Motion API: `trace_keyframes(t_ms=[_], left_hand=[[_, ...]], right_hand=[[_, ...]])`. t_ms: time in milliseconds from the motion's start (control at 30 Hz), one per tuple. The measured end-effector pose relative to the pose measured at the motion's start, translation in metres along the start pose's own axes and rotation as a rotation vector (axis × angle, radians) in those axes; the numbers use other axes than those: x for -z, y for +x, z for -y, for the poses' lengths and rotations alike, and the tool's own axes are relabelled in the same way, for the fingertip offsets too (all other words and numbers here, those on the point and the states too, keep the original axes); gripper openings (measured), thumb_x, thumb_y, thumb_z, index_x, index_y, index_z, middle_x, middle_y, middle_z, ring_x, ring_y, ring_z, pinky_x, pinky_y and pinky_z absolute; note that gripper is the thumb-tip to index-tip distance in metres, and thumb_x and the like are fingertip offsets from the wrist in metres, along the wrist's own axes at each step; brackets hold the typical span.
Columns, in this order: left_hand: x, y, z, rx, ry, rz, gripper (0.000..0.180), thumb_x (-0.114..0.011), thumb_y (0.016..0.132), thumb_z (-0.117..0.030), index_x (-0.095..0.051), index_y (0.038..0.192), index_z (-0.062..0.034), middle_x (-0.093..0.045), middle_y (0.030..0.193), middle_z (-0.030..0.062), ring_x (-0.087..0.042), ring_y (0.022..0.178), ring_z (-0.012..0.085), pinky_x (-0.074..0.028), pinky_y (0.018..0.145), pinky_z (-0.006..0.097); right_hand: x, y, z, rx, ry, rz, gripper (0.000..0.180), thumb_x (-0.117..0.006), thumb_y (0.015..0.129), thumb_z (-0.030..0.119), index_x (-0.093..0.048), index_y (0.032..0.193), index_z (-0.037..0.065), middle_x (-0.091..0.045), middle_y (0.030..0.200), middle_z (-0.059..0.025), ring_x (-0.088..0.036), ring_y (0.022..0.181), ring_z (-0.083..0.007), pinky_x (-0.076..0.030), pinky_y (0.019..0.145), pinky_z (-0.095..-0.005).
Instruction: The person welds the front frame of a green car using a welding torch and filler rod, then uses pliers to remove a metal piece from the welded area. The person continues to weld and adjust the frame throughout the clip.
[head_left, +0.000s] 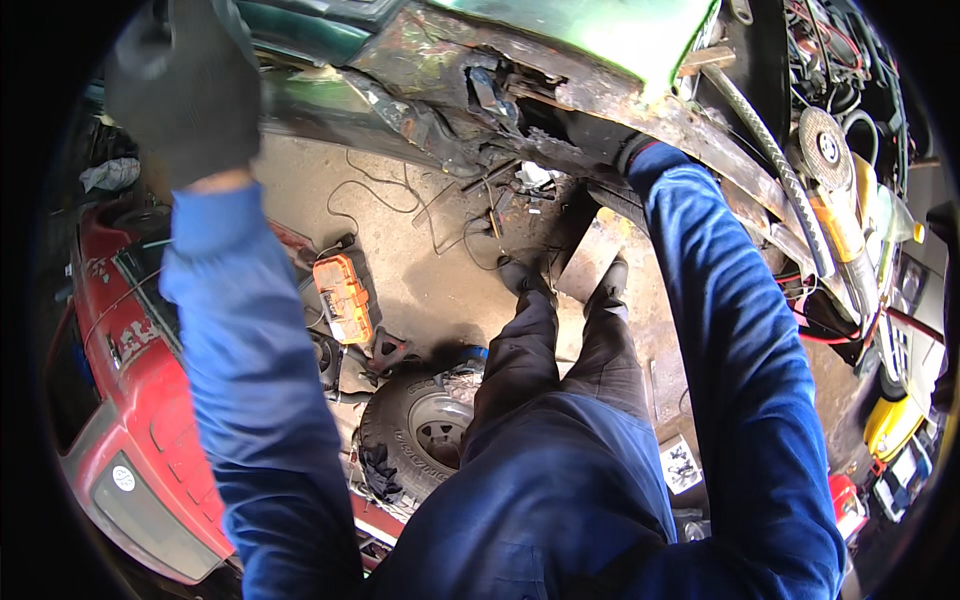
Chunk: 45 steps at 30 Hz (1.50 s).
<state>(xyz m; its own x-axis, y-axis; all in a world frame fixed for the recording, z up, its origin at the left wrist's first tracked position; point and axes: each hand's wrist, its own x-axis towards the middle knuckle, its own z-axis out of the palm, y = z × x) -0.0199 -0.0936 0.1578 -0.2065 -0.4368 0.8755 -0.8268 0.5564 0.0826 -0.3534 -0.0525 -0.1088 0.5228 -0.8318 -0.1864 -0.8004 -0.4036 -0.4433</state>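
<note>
The rusted car body panel point(600, 100) spans the frame's upper centre; the right hand point(590, 135) reaches beneath it, grip hidden, while the gloved left hand point(185, 90), upper left, looks clenched, likely bracing.

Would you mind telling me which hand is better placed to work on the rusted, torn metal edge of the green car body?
The right hand, I would judge: its dark glove already rests against the rusted metal edge. The left hand is raised well to the left, apart from it.
</note>
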Motion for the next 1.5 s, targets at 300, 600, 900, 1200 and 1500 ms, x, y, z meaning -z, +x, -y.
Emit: trace_keyframes(t_ms=[300,600,900,1200,1500], left_hand=[[-0.013,-0.162,-0.252,1.315,-1.060,0.423,0.039,-0.071,0.108,-0.019,-0.066,0.140,0.0026,-0.076,0.125,0.0127,-0.073,0.112,0.0204,-0.059,0.098,0.037],[-0.096,-0.148,-0.237,1.658,-1.096,0.191,0.036,-0.061,0.112,-0.030,-0.062,0.126,0.0033,-0.068,0.095,0.0108,-0.061,0.078,0.0188,-0.053,0.072,0.037],[-0.146,-0.196,-0.231,1.645,-1.271,-0.133,0.029,-0.060,0.110,-0.023,-0.067,0.112,0.0046,-0.073,0.094,0.0182,-0.069,0.086,0.0304,-0.055,0.082,0.039],[-0.151,-0.178,-0.247,1.843,-0.598,-0.028,0.023,-0.061,0.106,-0.013,-0.071,0.106,0.0077,-0.076,0.095,0.0208,-0.074,0.075,0.0295,-0.056,0.064,0.038],[-0.139,-0.145,-0.250,2.161,-0.790,-0.254,0.044,-0.058,0.111,-0.035,-0.071,0.096,0.0039,-0.071,0.076,0.0159,-0.068,0.053,0.0246,-0.051,0.046,0.034]], right_hand=[[-0.001,-0.001,-0.003,-0.010,-0.027,0.035,0.042,-0.074,0.096,0.035,-0.074,0.127,0.006,-0.075,0.123,-0.0245,-0.071,0.115,-0.0439,-0.056,0.101,-0.0505],[0.000,0.002,-0.006,0.005,-0.041,0.021,0.041,-0.074,0.096,0.034,-0.074,0.126,0.005,-0.075,0.122,-0.0249,-0.071,0.114,-0.0444,-0.056,0.100,-0.0508],[-0.007,0.014,-0.002,0.025,-0.043,-0.008,0.041,-0.074,0.096,0.034,-0.074,0.125,0.005,-0.075,0.121,-0.0252,-0.071,0.114,-0.0449,-0.056,0.100,-0.0510],[-0.009,0.006,-0.011,0.039,-0.044,-0.027,0.040,-0.074,0.096,0.033,-0.074,0.124,0.005,-0.075,0.121,-0.0256,-0.071,0.113,-0.0454,-0.056,0.099,-0.0513],[-0.012,-0.006,-0.023,0.028,-0.066,-0.069,0.039,-0.074,0.095,0.032,-0.074,0.123,0.005,-0.075,0.120,-0.0260,-0.071,0.112,-0.0459,-0.056,0.099,-0.0515]])
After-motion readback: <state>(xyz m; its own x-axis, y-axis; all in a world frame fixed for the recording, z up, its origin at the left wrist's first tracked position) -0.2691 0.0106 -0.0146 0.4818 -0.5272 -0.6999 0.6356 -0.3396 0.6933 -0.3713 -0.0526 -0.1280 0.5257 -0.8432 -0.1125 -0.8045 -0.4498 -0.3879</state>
